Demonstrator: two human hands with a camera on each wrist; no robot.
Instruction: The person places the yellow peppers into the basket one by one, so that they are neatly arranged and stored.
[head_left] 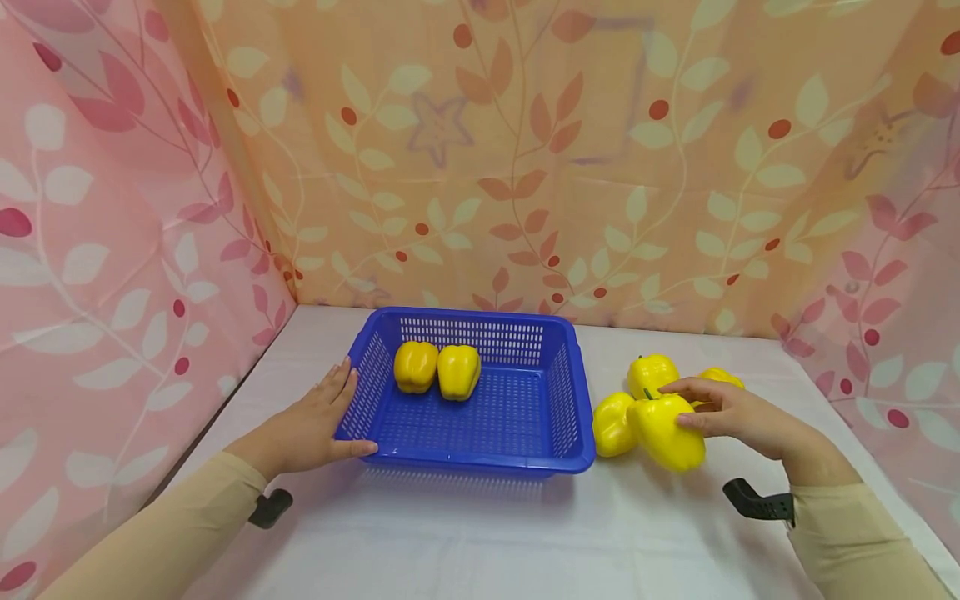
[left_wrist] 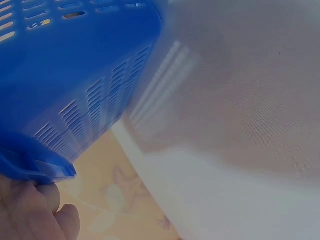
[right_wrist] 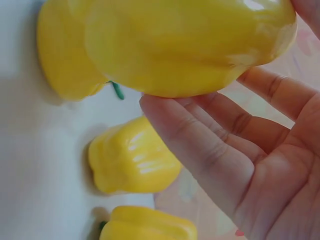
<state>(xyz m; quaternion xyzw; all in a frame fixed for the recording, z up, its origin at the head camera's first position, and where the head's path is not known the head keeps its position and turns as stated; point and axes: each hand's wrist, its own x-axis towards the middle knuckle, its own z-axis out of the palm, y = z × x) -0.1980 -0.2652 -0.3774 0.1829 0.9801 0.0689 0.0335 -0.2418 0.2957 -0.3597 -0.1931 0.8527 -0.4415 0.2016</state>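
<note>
My left hand (head_left: 318, 421) rests at the near left corner of a blue plastic basket (head_left: 480, 462), fingers along its left rim and thumb over the front rim. Two yellow bell peppers (head_left: 416, 367) sit side by side in the basket's far left part. Right of the basket, my right hand (head_left: 738, 417) holds a yellow bell pepper (head_left: 670, 433) between thumb and fingers, tilted. Around it on the table are three more: a pepper (head_left: 613, 425) to its left, a pepper (head_left: 652, 375) behind, and one (head_left: 722, 377) partly hidden by the hand. The right wrist view shows the held pepper (right_wrist: 190, 45) close up.
A white cloth (head_left: 450, 542) covers the table. Patterned fabric (head_left: 487, 167) hangs at the back, with pink fabric (head_left: 112, 250) along the left and more on the right. Black wrist straps (head_left: 757, 502) sit on both sleeves.
</note>
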